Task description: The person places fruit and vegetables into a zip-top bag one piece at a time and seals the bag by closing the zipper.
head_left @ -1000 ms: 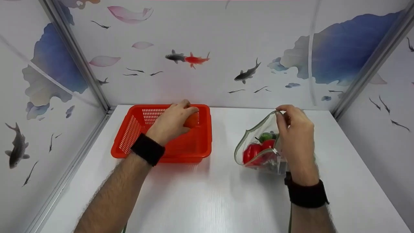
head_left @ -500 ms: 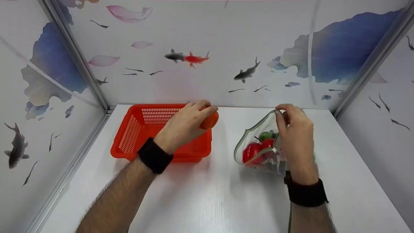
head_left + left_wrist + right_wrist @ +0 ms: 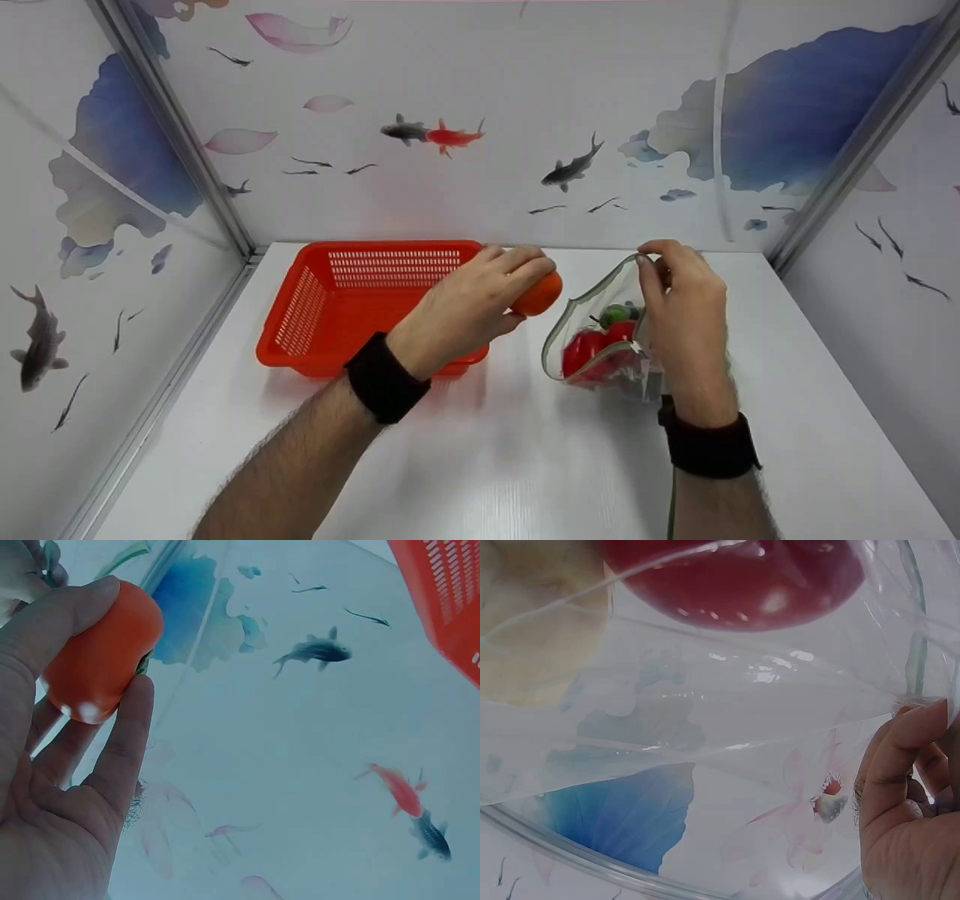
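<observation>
My left hand (image 3: 469,300) holds an orange-red tomato (image 3: 541,294) between thumb and fingers, in the air between the basket and the bag. In the left wrist view, green shows at the end of the tomato (image 3: 105,652). At the right, my right hand (image 3: 686,322) pinches the rim of a clear plastic bag (image 3: 553,352) with green edging, and its mouth gapes toward the left. Inside lie shiny red vegetables (image 3: 585,352) and a green one (image 3: 616,315). Through the plastic, the right wrist view shows a pale yellowish thing (image 3: 540,622), its kind unclear.
A red plastic basket (image 3: 360,307) with slotted walls stands at the left, partly behind my left forearm. The white table (image 3: 487,465) is bounded by a printed back wall (image 3: 495,75) and side walls.
My left hand has lifted the tomato out of the basket and carried it right, past the basket's rim toward the bag. My right hand keeps its pinch on the bag in the same place.
</observation>
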The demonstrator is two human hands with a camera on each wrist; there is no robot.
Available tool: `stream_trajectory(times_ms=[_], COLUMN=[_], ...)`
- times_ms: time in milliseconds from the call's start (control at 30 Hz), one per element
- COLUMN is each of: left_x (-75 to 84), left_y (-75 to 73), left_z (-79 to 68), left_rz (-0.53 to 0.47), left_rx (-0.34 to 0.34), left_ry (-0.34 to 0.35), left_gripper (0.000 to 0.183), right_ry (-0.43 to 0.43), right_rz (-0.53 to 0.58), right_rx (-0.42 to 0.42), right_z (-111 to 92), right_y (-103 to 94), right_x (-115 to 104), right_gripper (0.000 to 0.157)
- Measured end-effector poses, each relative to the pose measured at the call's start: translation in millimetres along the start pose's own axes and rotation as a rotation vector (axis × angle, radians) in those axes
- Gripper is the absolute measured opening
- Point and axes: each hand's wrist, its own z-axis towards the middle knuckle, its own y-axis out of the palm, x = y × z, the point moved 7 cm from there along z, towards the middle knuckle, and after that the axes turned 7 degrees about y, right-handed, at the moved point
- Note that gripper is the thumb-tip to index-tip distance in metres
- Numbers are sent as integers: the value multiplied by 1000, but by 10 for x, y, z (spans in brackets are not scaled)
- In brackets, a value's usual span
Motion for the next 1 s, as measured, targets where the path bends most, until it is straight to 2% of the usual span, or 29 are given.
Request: stream_trajectory(times_ms=[133, 400, 567, 833, 1000], left_x=[157, 366, 471, 506, 475], left_y=[37, 196, 328, 525, 530], left_z=[76, 250, 348, 461, 516], left_rz=[3, 6, 16, 96, 143], left_rx=[12, -15, -5, 41, 133], left_ry=[59, 105, 145, 156, 153], left_gripper=[64, 65, 63, 63, 52], right_ry=[13, 36, 29, 22, 21], right_rz=[-8, -14, 27, 139, 159], right_rx=[-7, -26, -8, 12, 15], right_z=[6, 12, 17, 4, 12], right_y=[2, 1, -14, -54, -75], right_x=[1, 10, 41, 64, 41], right_gripper=[18, 20, 19, 17, 17])
